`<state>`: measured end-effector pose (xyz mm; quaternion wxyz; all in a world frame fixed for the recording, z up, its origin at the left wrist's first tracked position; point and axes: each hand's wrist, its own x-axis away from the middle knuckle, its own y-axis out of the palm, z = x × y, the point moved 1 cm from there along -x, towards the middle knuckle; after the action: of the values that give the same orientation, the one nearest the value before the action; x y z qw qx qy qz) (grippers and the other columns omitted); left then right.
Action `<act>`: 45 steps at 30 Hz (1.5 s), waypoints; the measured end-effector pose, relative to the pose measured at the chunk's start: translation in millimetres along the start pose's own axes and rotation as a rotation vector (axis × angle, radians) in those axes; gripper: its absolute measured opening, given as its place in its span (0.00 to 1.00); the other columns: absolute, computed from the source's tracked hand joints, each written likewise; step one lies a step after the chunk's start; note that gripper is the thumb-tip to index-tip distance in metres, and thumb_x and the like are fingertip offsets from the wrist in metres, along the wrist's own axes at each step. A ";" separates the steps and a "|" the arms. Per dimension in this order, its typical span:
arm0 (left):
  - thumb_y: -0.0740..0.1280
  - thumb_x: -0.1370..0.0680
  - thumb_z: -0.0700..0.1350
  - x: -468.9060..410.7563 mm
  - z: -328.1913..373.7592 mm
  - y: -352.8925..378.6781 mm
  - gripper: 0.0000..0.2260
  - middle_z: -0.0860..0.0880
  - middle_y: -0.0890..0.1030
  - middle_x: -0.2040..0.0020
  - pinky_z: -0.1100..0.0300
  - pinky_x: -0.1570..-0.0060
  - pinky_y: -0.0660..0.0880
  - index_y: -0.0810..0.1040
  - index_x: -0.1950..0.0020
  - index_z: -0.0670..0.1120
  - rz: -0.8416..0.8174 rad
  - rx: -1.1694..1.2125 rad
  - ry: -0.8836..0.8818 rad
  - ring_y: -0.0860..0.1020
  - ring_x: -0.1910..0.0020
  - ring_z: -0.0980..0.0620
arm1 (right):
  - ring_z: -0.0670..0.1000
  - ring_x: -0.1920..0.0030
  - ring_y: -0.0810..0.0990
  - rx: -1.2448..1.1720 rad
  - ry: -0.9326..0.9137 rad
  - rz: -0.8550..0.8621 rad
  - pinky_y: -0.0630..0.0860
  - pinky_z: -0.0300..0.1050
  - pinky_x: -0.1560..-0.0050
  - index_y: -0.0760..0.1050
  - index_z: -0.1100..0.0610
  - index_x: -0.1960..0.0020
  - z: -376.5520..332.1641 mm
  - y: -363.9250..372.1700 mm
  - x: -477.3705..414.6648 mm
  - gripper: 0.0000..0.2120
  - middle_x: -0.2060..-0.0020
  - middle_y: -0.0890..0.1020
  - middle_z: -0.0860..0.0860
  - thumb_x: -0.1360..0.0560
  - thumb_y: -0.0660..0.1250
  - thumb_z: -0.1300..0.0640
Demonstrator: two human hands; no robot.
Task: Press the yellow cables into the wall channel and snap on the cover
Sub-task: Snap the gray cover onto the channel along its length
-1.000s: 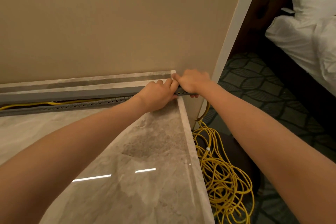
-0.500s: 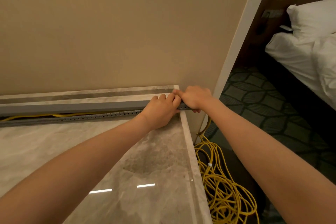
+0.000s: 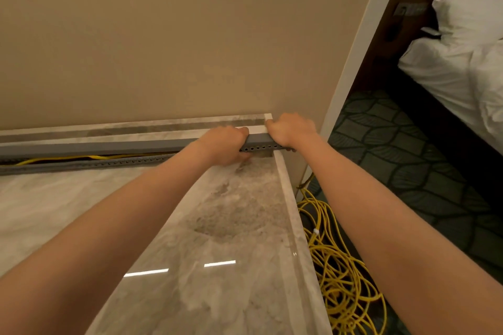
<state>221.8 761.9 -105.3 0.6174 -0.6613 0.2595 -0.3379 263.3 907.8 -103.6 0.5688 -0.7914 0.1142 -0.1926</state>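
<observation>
Channel (image 3: pixel 109 164) holds yellow cables (image 3: pixel 92 157) beneath partly seated grey cover (image 3: pixel 109 147).

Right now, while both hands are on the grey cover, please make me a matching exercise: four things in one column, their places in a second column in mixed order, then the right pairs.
Things
1. grey cover
2. heap of yellow cable
3. white pillow
4. yellow cable stretch

Places
A. on the bed, far right
B. in the open gap of the channel, at the left
C. gripped near its right end by the left hand and right hand
D. on the floor beside the marble counter

Pairs: 1-C, 2-D, 3-A, 4-B
</observation>
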 end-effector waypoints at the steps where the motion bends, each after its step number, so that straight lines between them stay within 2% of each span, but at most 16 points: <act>1: 0.61 0.21 0.52 0.4 -1.4 2.2 0.16 0.40 0.79 0.44 0.54 0.56 0.70 0.69 0.41 0.41 -0.001 0.003 0.008 0.77 0.48 0.41 | 0.59 0.46 0.80 0.015 -0.002 0.003 0.66 0.44 0.53 0.76 0.61 0.43 0.0 0.0 -0.4 0.24 0.45 0.80 0.60 0.21 0.48 0.47; 7: 0.59 0.20 0.55 1.3 -3.5 1.3 0.18 0.42 0.77 0.42 0.56 0.53 0.67 0.68 0.40 0.41 -0.089 0.148 0.019 0.76 0.45 0.42 | 0.58 0.55 0.77 0.062 0.002 -0.016 0.66 0.45 0.55 0.75 0.57 0.50 -2.5 -0.4 -0.2 0.21 0.47 0.81 0.59 0.21 0.48 0.47; 11: 0.59 0.20 0.51 7.6 -8.3 -7.6 0.16 0.42 0.75 0.41 0.58 0.52 0.66 0.68 0.39 0.42 -0.143 0.249 0.034 0.71 0.52 0.48 | 0.59 0.43 0.77 0.150 -0.020 0.092 0.68 0.46 0.53 0.76 0.60 0.42 -9.7 -6.6 9.5 0.19 0.43 0.79 0.59 0.20 0.49 0.55; 14: 0.61 0.20 0.50 18.2 -15.4 -8.7 0.15 0.43 0.75 0.42 0.58 0.52 0.66 0.69 0.38 0.42 -0.097 0.254 0.039 0.71 0.51 0.48 | 0.59 0.43 0.78 0.175 -0.097 0.160 0.68 0.46 0.54 0.77 0.60 0.43 -24.5 -7.2 14.0 0.15 0.43 0.79 0.58 0.21 0.53 0.61; 16: 0.61 0.21 0.49 25.0 -20.0 -5.8 0.14 0.44 0.76 0.42 0.56 0.51 0.67 0.69 0.39 0.44 -0.067 0.241 0.028 0.74 0.48 0.45 | 0.60 0.45 0.78 0.077 -0.174 0.138 0.68 0.45 0.56 0.78 0.62 0.51 -36.2 1.4 11.7 0.15 0.46 0.80 0.61 0.20 0.53 0.59; 18: 0.60 0.21 0.48 29.4 -21.3 -2.8 0.14 0.43 0.77 0.41 0.54 0.49 0.69 0.69 0.38 0.44 -0.029 0.240 0.000 0.75 0.45 0.43 | 0.60 0.51 0.78 -0.057 -0.209 0.062 0.65 0.45 0.58 0.71 0.59 0.67 -45.1 13.7 9.4 0.19 0.51 0.80 0.63 0.20 0.53 0.56; 20: 0.60 0.21 0.47 32.4 -20.2 -0.3 0.15 0.43 0.76 0.39 0.53 0.48 0.70 0.68 0.35 0.44 0.025 0.219 -0.030 0.75 0.43 0.42 | 0.58 0.55 0.76 -0.123 -0.224 0.003 0.66 0.45 0.58 0.68 0.56 0.71 -48.5 19.7 6.7 0.21 0.57 0.78 0.61 0.20 0.53 0.54; 23: 0.60 0.21 0.46 33.3 -17.6 1.5 0.17 0.44 0.76 0.38 0.54 0.49 0.69 0.67 0.33 0.46 0.073 0.200 -0.048 0.75 0.41 0.43 | 0.58 0.52 0.77 -0.163 -0.256 -0.111 0.72 0.48 0.53 0.79 0.62 0.57 -43.9 13.5 6.6 0.20 0.54 0.80 0.59 0.21 0.54 0.51; 26: 0.61 0.21 0.47 31.9 -21.0 0.6 0.14 0.45 0.77 0.40 0.55 0.53 0.68 0.69 0.37 0.46 0.038 0.254 -0.039 0.75 0.44 0.43 | 0.52 0.58 0.73 -0.215 -0.297 -0.249 0.67 0.45 0.60 0.79 0.62 0.54 -36.5 3.5 14.3 0.16 0.60 0.77 0.54 0.26 0.64 0.49; 28: 0.63 0.22 0.47 33.2 -26.6 -2.3 0.14 0.45 0.78 0.42 0.55 0.52 0.69 0.71 0.38 0.46 0.006 0.327 -0.019 0.76 0.47 0.45 | 0.52 0.56 0.75 -0.115 -0.329 -0.256 0.69 0.45 0.58 0.78 0.57 0.49 -33.7 3.5 19.3 0.16 0.58 0.78 0.51 0.29 0.68 0.46; 30: 0.66 0.23 0.47 37.1 -33.6 -7.2 0.16 0.44 0.77 0.42 0.58 0.50 0.69 0.72 0.37 0.45 0.001 0.351 -0.012 0.74 0.48 0.47 | 0.53 0.50 0.77 0.005 -0.362 -0.162 0.70 0.46 0.53 0.77 0.53 0.46 -32.4 9.3 25.1 0.20 0.54 0.79 0.51 0.30 0.68 0.41; 33: 0.68 0.24 0.46 42.6 -44.4 -11.6 0.17 0.43 0.74 0.42 0.57 0.44 0.69 0.74 0.36 0.43 0.042 0.343 -0.051 0.74 0.43 0.45 | 0.54 0.38 0.71 0.086 -0.353 0.089 0.64 0.52 0.39 0.74 0.50 0.39 -38.0 20.4 33.4 0.23 0.43 0.76 0.53 0.29 0.66 0.39; 36: 0.68 0.24 0.45 44.5 -43.1 -11.5 0.16 0.41 0.75 0.43 0.56 0.44 0.69 0.75 0.37 0.42 0.068 0.334 -0.060 0.74 0.43 0.43 | 0.53 0.38 0.72 0.029 -0.371 0.140 0.62 0.54 0.36 0.74 0.49 0.41 -50.9 29.6 39.4 0.20 0.43 0.76 0.51 0.28 0.65 0.40; 39: 0.68 0.24 0.47 46.0 -38.8 -13.1 0.17 0.41 0.75 0.44 0.57 0.48 0.68 0.75 0.38 0.41 0.079 0.343 -0.065 0.74 0.44 0.44 | 0.52 0.41 0.75 -0.032 -0.326 0.193 0.61 0.54 0.35 0.76 0.51 0.45 -61.0 35.5 45.3 0.13 0.46 0.77 0.50 0.27 0.64 0.47; 42: 0.68 0.25 0.48 47.4 -37.3 -16.5 0.18 0.41 0.76 0.43 0.58 0.49 0.68 0.76 0.38 0.41 0.082 0.338 -0.065 0.75 0.44 0.43 | 0.53 0.43 0.76 -0.046 -0.276 0.235 0.62 0.53 0.37 0.77 0.52 0.48 -64.6 35.4 46.8 0.11 0.47 0.78 0.51 0.29 0.65 0.53; 45: 0.68 0.25 0.48 47.2 -36.1 -17.1 0.17 0.41 0.77 0.43 0.55 0.47 0.69 0.77 0.39 0.41 0.088 0.307 -0.059 0.75 0.43 0.42 | 0.54 0.45 0.76 -0.039 -0.256 0.211 0.62 0.52 0.39 0.78 0.51 0.48 -64.1 34.1 46.0 0.10 0.48 0.78 0.52 0.28 0.65 0.51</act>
<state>222.8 704.6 -82.0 0.7329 -0.5568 0.2151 -0.3265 278.2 823.4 -109.8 0.5802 -0.8040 0.1273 -0.0272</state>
